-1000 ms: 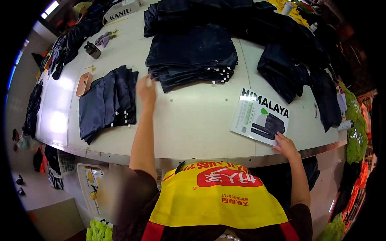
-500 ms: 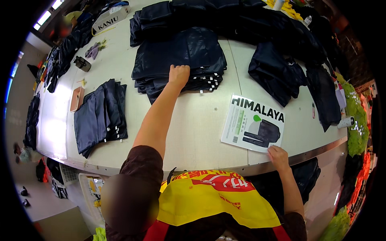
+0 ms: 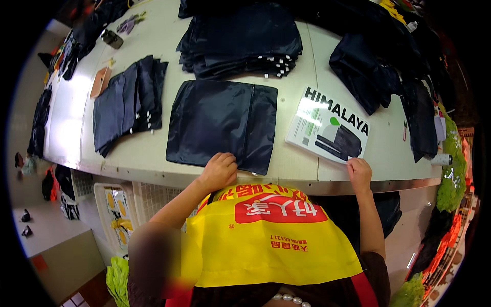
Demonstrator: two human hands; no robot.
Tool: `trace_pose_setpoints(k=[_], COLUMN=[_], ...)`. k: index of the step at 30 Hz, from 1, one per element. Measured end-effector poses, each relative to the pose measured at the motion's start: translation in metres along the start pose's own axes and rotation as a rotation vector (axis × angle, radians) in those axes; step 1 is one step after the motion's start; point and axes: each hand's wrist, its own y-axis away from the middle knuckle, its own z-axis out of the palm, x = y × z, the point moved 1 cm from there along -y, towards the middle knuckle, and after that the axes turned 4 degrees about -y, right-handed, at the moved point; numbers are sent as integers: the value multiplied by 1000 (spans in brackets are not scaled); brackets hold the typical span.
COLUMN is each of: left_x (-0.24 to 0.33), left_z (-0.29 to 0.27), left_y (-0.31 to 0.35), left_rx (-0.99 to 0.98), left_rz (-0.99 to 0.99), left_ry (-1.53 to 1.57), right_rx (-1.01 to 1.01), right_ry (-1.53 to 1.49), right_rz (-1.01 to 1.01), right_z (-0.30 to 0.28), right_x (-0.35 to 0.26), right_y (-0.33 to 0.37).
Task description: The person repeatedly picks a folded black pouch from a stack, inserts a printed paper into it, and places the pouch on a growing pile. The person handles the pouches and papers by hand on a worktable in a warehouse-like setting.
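Note:
One dark navy fabric bag (image 3: 212,120) lies flat on the table in front of me, a zip-like seam running down its right part. Curled fingers of my left hand (image 3: 220,170) grip its near edge, by the table's rim. To the right is a small stack of white printed sheets (image 3: 327,128) picturing a dark jacket and trousers. My right hand (image 3: 360,173) pinches the near right corner of these sheets. Beyond the single bag, a pile of similar navy bags (image 3: 240,38) shows small white tags along its right side.
Another fan of navy pieces (image 3: 128,105) lies at left, beside a tan tray (image 3: 101,82) and a dark canister (image 3: 111,39). Rumpled navy cloth (image 3: 364,71) lies at right. A metal strip (image 3: 128,174) edges the table; my yellow apron (image 3: 276,240) is close to it.
My left hand has come back from the pile to the table's near edge, bringing one navy bag flat in front of me. My right hand stays at the sheets' corner. The view has shifted.

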Motion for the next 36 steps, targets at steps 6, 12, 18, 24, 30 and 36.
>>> trace_pose_setpoints(k=[6, 12, 18, 24, 30, 36], left_x=[2, 3, -12, -19, -15, -7], left_z=[25, 47, 58, 46, 45, 34], left_y=[-3, -36, -31, -29, -23, -25], left_rx=[346, 451, 615, 722, 722, 716], left_rz=[-462, -872, -918, -892, -824, -795], left_ry=[147, -141, -61, 360, 418, 408], right_rx=[-295, -319, 75, 180, -163, -269], right_ry=[-526, -343, 46, -725, -908, -855], right_rz=[417, 238, -170, 58, 328, 360], right_z=[4, -11, -61, -91, 12, 31], right_x=[34, 21, -17, -38, -17, -7], right_y=[7, -2, -38, -65, -61, -62])
